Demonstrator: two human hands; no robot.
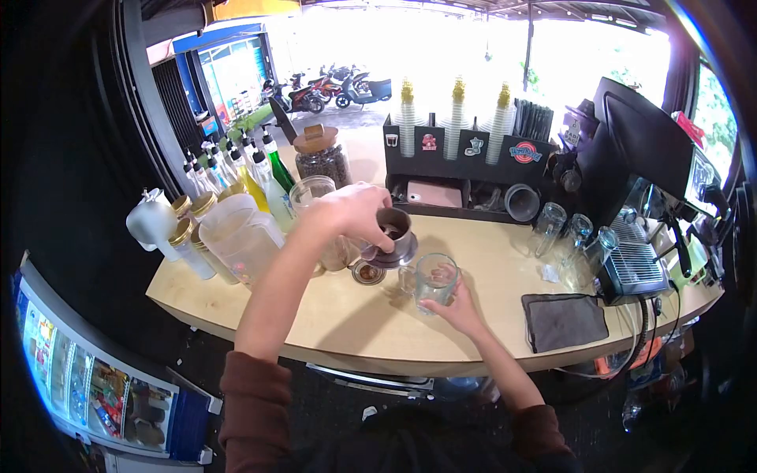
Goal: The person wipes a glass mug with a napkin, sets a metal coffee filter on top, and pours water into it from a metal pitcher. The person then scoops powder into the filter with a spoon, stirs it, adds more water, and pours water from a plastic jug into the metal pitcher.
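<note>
My left hand (359,214) is closed on a metal drip coffee filter (397,240), a small cup with a wide flange at its base, held above the counter. Lower and to its right, my right hand (457,307) grips a clear glass mug (435,276) with its handle towards the left. The mug's base is near or on the counter; I cannot tell which. Beneath the filter sits a small round metal dish (368,273) with something brown inside. Behind my left wrist stands a clear container (313,189), partly hidden by the hand.
On the left are a translucent plastic pitcher (236,232), several pump bottles (256,173) and a wooden-lidded jar of coffee beans (322,158). A black cup organizer (465,150) stands at the back. To the right are glass mugs (579,230), a dark cloth (564,322) and an espresso machine (635,256).
</note>
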